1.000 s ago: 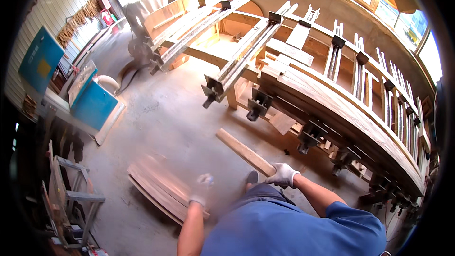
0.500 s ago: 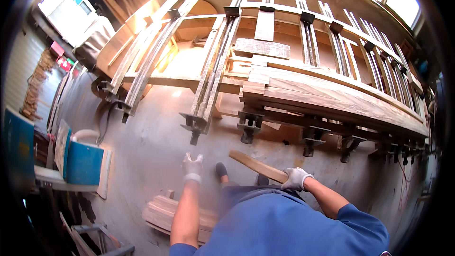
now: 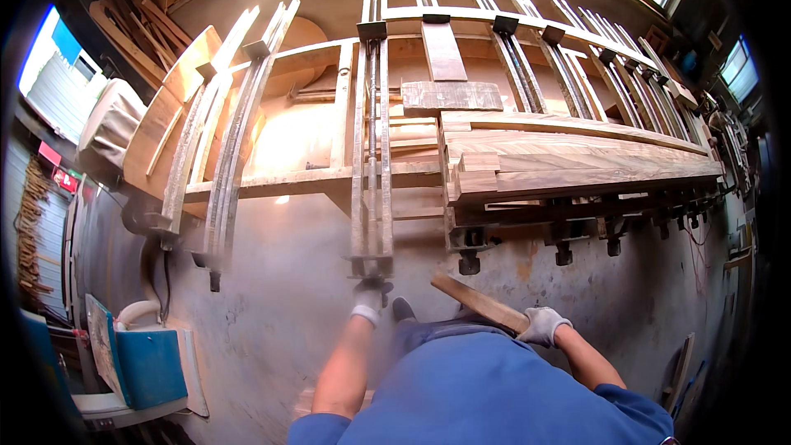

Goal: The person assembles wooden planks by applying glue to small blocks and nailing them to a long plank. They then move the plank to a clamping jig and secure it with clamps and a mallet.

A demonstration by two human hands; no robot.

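My right hand (image 3: 544, 326), in a pale work glove, is closed round the near end of a short wooden bar (image 3: 482, 302). The bar slants up and left in front of my body. In a like glove, my left hand (image 3: 370, 298) is at the near end of a long metal bar clamp (image 3: 358, 148), its fingers round the screw end and somewhat blurred. To the right of that clamp lies a stack of wooden boards (image 3: 577, 169). A grey weathered block (image 3: 451, 96) and a flat wooden board (image 3: 443, 51) lie behind the stack.
More bar clamps (image 3: 251, 115) lie across the wooden frame (image 3: 317, 177) on both sides. A blue machine (image 3: 156, 367) stands at the lower left. More wood (image 3: 305, 402) shows beside my left forearm, and timber offcuts (image 3: 136, 29) lean at the back left.
My left hand has gone from free air to the clamp's screw end. The view has shifted to the right. The wooden bar stays in my right hand.
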